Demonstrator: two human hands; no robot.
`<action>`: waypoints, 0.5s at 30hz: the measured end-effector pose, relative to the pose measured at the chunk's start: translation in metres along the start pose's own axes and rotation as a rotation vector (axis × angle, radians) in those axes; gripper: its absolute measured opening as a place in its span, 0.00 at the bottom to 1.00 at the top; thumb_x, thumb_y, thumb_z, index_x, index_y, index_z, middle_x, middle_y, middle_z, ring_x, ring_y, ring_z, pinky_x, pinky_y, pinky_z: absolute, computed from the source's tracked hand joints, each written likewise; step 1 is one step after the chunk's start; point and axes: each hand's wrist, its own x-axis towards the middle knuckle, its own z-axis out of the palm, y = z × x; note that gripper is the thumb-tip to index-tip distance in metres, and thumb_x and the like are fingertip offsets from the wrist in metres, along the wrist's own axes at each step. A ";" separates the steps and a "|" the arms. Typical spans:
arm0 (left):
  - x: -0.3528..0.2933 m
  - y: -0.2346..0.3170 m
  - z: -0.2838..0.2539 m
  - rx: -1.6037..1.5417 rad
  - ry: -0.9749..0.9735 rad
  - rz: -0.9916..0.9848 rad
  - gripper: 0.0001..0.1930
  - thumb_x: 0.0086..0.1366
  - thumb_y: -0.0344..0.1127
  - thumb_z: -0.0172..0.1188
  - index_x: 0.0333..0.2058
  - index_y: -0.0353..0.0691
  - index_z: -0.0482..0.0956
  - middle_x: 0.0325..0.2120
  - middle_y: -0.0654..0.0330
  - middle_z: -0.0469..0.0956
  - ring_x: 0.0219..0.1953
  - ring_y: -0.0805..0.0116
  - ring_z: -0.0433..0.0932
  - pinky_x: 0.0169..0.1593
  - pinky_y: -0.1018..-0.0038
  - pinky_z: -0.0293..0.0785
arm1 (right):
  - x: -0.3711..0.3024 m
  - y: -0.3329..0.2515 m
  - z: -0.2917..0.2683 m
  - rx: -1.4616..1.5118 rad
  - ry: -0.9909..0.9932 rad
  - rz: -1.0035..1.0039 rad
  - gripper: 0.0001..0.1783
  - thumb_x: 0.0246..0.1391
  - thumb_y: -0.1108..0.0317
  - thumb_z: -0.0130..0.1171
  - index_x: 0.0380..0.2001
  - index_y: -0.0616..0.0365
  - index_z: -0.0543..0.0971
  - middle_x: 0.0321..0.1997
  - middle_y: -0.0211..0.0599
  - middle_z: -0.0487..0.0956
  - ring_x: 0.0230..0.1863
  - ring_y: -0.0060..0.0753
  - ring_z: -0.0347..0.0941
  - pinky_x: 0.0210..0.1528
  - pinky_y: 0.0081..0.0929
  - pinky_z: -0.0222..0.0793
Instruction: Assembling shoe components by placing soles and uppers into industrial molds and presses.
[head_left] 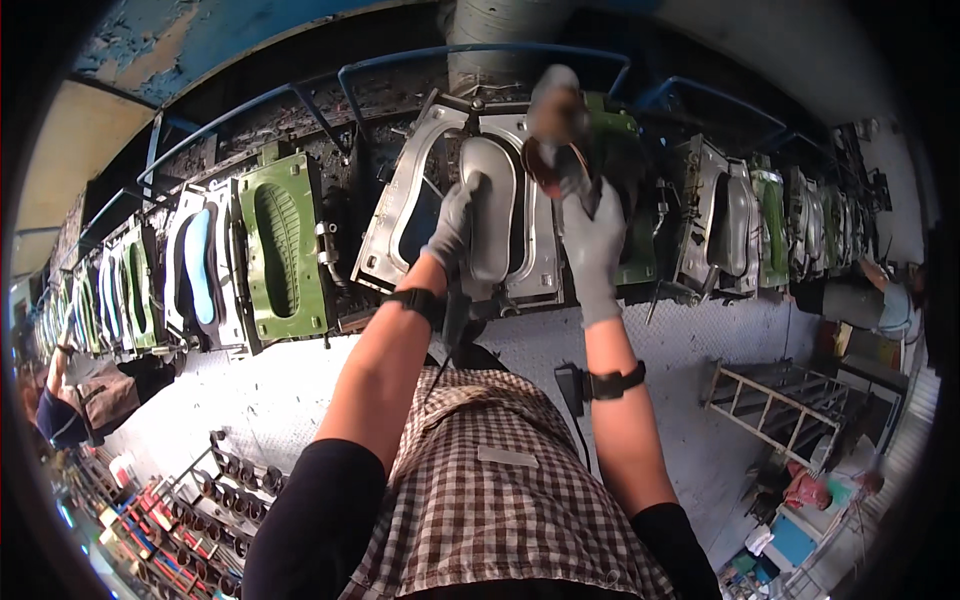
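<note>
My left hand [453, 228], in a grey glove, holds the edge of a smooth grey metal shoe last [489, 205], its thumb on the surface. The last sits in the middle of an opened silver sole mould [400, 185]. My right hand [594, 235], also gloved, is closed on a brown shoe upper [548, 160] with a dark opening, held over the mould's right side. The upper's far end is smeared by motion, and a grey rounded shape there cannot be made out. Behind the right hand is a green mould part [622, 140].
A green sole mould [280, 245] and a mould with a light blue sole [199, 265] are to the left. More moulds [718, 220] line the right. Blue rails [480, 47] run behind. A metal rack [775, 405], a shoe rack [235, 480] and other people [75, 395] are around.
</note>
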 end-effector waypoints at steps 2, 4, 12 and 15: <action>-0.025 -0.010 0.005 0.082 -0.036 0.081 0.29 0.69 0.59 0.60 0.51 0.36 0.78 0.39 0.63 0.80 0.40 0.74 0.78 0.44 0.74 0.76 | 0.014 -0.013 0.014 -0.249 0.085 -0.247 0.23 0.56 0.62 0.65 0.55 0.54 0.79 0.42 0.47 0.80 0.45 0.54 0.79 0.46 0.45 0.76; -0.047 -0.010 0.006 0.245 -0.008 0.089 0.25 0.70 0.53 0.60 0.51 0.35 0.78 0.39 0.63 0.79 0.40 0.74 0.77 0.45 0.75 0.76 | 0.011 -0.021 0.029 -0.377 -0.241 -0.260 0.23 0.55 0.61 0.67 0.55 0.49 0.79 0.41 0.46 0.78 0.43 0.54 0.79 0.44 0.46 0.76; -0.104 -0.076 -0.045 0.288 -0.241 0.178 0.34 0.71 0.63 0.48 0.61 0.39 0.69 0.48 0.56 0.81 0.56 0.55 0.77 0.62 0.60 0.69 | -0.053 -0.032 0.032 -0.056 -0.642 -0.371 0.19 0.54 0.66 0.65 0.50 0.53 0.80 0.41 0.43 0.80 0.42 0.55 0.80 0.43 0.45 0.77; -0.116 -0.050 -0.003 -0.693 0.108 -0.302 0.39 0.75 0.69 0.35 0.66 0.41 0.66 0.58 0.53 0.75 0.58 0.54 0.74 0.66 0.58 0.65 | -0.111 -0.015 0.018 -0.309 -0.821 -0.374 0.17 0.55 0.63 0.67 0.47 0.53 0.81 0.45 0.41 0.82 0.43 0.52 0.82 0.46 0.41 0.78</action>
